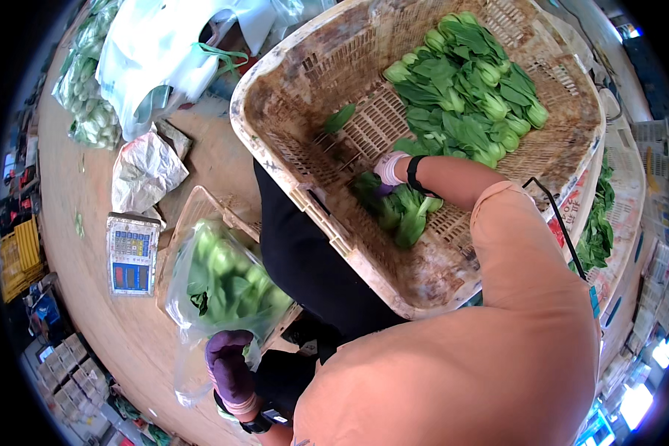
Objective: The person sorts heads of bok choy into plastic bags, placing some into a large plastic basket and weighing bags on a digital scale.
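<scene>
My right hand (389, 174), in a purple and white glove, reaches down into a large stained plastic crate (323, 237). Its fingers are largely hidden among a few loose heads of bok choy (404, 214). A dense pile of bok choy (468, 95) lies at the crate's far side, and a single leaf (340, 118) rests apart. At the lower left, my left hand (231, 359), in a purple glove, is closed on the edge of a clear plastic bag (187, 334). Bok choy (223, 273) fills this bag, which sits in a smaller plastic basket (200, 195).
A digital scale display (132, 255) lies left of the basket, below a crumpled white sack (148, 167). White plastic bags (156, 56) and bagged greens (92, 83) lie at the upper left. Stacked crates (627, 167) with leafy greens (596, 223) stand at the right.
</scene>
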Demonstrator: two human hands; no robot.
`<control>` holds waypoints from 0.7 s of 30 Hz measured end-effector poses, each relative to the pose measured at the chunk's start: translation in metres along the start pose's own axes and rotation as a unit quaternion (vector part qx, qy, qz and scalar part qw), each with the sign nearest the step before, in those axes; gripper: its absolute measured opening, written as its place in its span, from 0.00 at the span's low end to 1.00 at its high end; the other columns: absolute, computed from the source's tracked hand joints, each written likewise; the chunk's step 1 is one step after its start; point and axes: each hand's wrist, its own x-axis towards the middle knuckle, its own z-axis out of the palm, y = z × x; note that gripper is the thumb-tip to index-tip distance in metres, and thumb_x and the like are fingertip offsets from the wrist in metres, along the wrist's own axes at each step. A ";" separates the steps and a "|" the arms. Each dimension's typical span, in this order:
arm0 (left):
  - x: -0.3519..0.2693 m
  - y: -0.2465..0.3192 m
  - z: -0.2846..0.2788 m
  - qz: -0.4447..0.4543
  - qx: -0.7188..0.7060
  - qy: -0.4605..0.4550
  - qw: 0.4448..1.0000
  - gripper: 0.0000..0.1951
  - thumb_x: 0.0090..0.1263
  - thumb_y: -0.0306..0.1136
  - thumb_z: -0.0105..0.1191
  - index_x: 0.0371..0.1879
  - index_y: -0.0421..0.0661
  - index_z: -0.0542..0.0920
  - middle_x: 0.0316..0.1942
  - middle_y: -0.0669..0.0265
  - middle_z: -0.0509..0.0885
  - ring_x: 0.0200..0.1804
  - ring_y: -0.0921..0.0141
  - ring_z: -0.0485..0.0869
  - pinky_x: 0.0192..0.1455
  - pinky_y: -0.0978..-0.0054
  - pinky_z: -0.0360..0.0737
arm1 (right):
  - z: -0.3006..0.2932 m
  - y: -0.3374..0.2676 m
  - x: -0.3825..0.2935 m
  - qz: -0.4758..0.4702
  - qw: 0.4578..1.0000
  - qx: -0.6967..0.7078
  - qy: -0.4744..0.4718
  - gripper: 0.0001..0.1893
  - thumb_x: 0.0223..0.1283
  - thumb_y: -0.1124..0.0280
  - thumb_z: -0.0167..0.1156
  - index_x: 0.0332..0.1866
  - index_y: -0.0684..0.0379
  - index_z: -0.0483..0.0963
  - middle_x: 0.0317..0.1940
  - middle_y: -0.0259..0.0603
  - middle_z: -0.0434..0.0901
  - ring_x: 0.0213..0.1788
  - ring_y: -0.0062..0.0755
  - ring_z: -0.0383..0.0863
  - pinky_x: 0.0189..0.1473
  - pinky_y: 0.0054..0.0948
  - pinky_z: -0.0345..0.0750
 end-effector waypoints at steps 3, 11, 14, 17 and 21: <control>-0.010 -0.004 -0.007 -0.005 -0.010 -0.002 1.000 0.26 0.72 0.51 0.44 0.57 0.42 0.71 0.46 0.54 0.80 0.49 0.61 0.79 0.58 0.62 0.71 | -0.016 -0.021 -0.031 -0.048 0.998 -0.032 0.016 0.34 0.57 0.46 0.57 0.67 0.52 0.64 0.60 0.44 0.74 0.61 0.46 0.73 0.59 0.43 0.71; -0.020 -0.008 -0.009 -0.013 -0.017 0.034 0.999 0.24 0.71 0.49 0.46 0.56 0.41 0.72 0.45 0.57 0.81 0.49 0.63 0.79 0.57 0.63 0.72 | 0.006 0.001 -0.091 -0.170 0.966 0.001 0.194 0.21 0.57 0.49 0.59 0.45 0.55 0.76 0.35 0.46 0.82 0.40 0.50 0.81 0.44 0.42 0.76; -0.025 -0.006 -0.009 0.004 -0.021 0.026 0.999 0.24 0.70 0.48 0.47 0.55 0.41 0.72 0.44 0.57 0.81 0.49 0.63 0.79 0.57 0.64 0.72 | -0.022 0.003 -0.148 -0.197 0.944 0.012 0.265 0.09 0.56 0.68 0.58 0.40 0.57 0.72 0.29 0.44 0.80 0.32 0.46 0.82 0.33 0.38 0.76; -0.025 0.004 0.004 0.047 -0.037 0.022 0.998 0.24 0.70 0.47 0.48 0.54 0.39 0.72 0.44 0.56 0.80 0.49 0.64 0.79 0.57 0.65 0.72 | -0.071 -0.005 -0.233 -0.153 0.910 -0.041 0.384 0.09 0.54 0.65 0.61 0.37 0.56 0.74 0.30 0.44 0.79 0.35 0.46 0.80 0.35 0.39 0.74; -0.015 0.024 0.050 0.036 -0.134 -0.113 0.984 0.27 0.70 0.48 0.46 0.56 0.34 0.71 0.46 0.54 0.81 0.53 0.64 0.79 0.60 0.69 0.70 | -0.107 -0.051 -0.369 -0.139 0.768 -0.140 0.609 0.10 0.50 0.62 0.63 0.34 0.53 0.73 0.24 0.38 0.74 0.29 0.43 0.77 0.33 0.36 0.74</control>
